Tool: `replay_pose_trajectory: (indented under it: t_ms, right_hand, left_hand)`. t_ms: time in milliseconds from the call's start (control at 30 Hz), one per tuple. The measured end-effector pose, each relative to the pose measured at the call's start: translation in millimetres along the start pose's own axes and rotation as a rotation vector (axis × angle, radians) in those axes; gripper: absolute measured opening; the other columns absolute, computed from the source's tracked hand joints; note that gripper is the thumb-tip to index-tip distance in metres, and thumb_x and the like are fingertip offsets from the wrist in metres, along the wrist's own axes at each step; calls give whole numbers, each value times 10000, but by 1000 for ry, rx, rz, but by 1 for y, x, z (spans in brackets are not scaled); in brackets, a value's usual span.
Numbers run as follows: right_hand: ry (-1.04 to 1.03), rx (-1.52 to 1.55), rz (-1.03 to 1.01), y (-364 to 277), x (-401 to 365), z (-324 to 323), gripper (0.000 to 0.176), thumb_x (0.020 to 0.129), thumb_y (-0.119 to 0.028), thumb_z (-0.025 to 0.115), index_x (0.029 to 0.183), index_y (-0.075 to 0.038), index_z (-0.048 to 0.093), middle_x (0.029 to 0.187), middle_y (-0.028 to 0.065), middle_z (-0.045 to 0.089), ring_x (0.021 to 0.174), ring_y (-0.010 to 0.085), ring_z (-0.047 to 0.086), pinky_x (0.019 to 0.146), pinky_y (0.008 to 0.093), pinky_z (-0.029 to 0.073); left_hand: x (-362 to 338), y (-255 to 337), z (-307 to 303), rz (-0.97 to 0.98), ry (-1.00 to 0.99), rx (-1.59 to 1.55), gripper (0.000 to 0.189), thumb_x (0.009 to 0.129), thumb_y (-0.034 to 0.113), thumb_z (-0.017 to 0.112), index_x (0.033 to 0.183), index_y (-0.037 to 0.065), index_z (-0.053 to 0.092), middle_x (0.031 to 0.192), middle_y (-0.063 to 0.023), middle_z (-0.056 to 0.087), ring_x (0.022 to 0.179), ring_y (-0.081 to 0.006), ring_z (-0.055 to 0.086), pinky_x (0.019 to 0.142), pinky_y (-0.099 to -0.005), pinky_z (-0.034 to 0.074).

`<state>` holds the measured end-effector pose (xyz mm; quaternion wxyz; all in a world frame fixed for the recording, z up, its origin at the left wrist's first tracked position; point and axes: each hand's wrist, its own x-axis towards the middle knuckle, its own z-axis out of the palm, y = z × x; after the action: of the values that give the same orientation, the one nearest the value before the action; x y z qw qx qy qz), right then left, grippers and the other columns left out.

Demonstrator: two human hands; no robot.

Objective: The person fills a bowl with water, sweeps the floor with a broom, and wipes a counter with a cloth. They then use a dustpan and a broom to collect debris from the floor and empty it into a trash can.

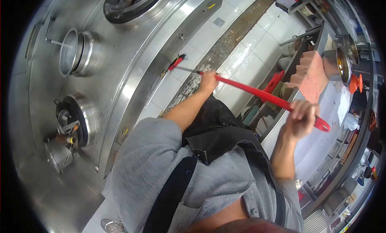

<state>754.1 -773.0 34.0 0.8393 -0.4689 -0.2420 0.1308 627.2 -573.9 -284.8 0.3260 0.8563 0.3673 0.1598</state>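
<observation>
Both my hands grip a long red-handled floor brush (255, 93) that slants across in front of my body. My left hand (209, 82) is wrapped round the lower end of the red handle, near its thin metal shaft. Higher up, close to the handle's end with the hanging hole, my right hand (303, 116) is closed on it. The brush head (175, 63), red with a dark bristle-like edge, is at floor level beside the base of the steel range. Its small size and angle hide the exact shape.
At left runs a steel wok range (161, 36) with a pot (71, 52) under a spout and a burner (74, 118). White floor tiles (251, 60), shiny in places, flank a dirty, worn strip (237, 31). At right, a counter holds a pink cloth (311, 78) and metal pots (341, 64).
</observation>
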Motion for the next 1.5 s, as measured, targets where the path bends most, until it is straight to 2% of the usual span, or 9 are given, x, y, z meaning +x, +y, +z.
replay_pose_trajectory:
  t_ms: [233, 367, 500, 567, 767, 933, 1033, 1233, 1500]
  right_hand:
    - [306, -45, 165, 50, 122, 9, 183, 877, -133, 527, 736, -78, 422, 628, 22, 386, 627, 134, 419, 725, 364, 426]
    - [81, -47, 144, 65, 214, 5, 204, 896, -154, 512, 733, -67, 425, 571, -1, 346, 497, 108, 348, 597, 313, 406]
    - [120, -88, 56, 70, 285, -1, 242, 909, -155, 487, 694, -75, 409, 531, 1, 320, 457, 103, 318, 546, 292, 376]
    - [124, -66, 12, 70, 312, -8, 263, 913, -144, 474, 673, -83, 385, 522, 4, 320, 455, 106, 322, 542, 295, 372]
    - [203, -112, -65, 72, 378, -45, 220, 902, -91, 480, 711, -92, 370, 516, 1, 316, 450, 113, 322, 541, 314, 372]
    - [192, -39, -42, 99, 452, -108, 222, 888, -58, 480, 704, -96, 361, 515, -7, 313, 441, 110, 315, 530, 323, 373]
    - [78, 52, 1, 109, 505, -135, 226, 858, -30, 491, 681, -89, 364, 503, -1, 340, 437, 109, 320, 511, 328, 371]
    - [5, 70, 140, 127, 606, -148, 237, 837, -15, 507, 661, -84, 363, 503, 1, 338, 436, 113, 318, 505, 324, 363]
    - [-30, 25, 97, 112, 735, -158, 235, 835, -37, 476, 649, -94, 345, 500, -11, 294, 437, 103, 289, 499, 300, 320]
  left_hand:
    - [90, -16, 58, -67, -5, -71, 274, 732, 234, 688, 616, 46, 526, 690, -158, 572, 768, -364, 549, 729, -457, 419]
    - [178, 8, 76, -81, 36, -96, 298, 723, 213, 690, 566, 51, 495, 669, -144, 568, 740, -361, 545, 704, -453, 412]
    - [272, 44, 93, -31, 37, -175, 314, 737, 233, 684, 570, 42, 500, 679, -158, 569, 745, -375, 543, 719, -462, 412]
    - [316, 66, 106, -10, -121, -138, 325, 747, 271, 679, 589, 32, 526, 714, -175, 581, 769, -380, 547, 728, -459, 418]
    - [423, 122, 156, 65, -262, -94, 339, 743, 333, 681, 620, 36, 571, 722, -194, 590, 792, -381, 567, 748, -456, 444]
    - [487, 138, 196, 55, -423, 45, 247, 709, 276, 695, 680, 45, 612, 790, -188, 624, 862, -356, 592, 786, -429, 466]
    - [517, 151, 199, 63, -401, 170, 198, 688, 235, 700, 726, 55, 629, 810, -177, 635, 866, -347, 604, 787, -418, 478]
    - [576, 167, 217, -119, -291, 178, 206, 652, 210, 709, 766, 57, 630, 841, -169, 632, 851, -341, 608, 771, -424, 482]
    - [677, 243, 264, -65, -321, 106, 210, 705, 283, 646, 730, 75, 637, 814, -160, 638, 838, -345, 607, 753, -429, 482]
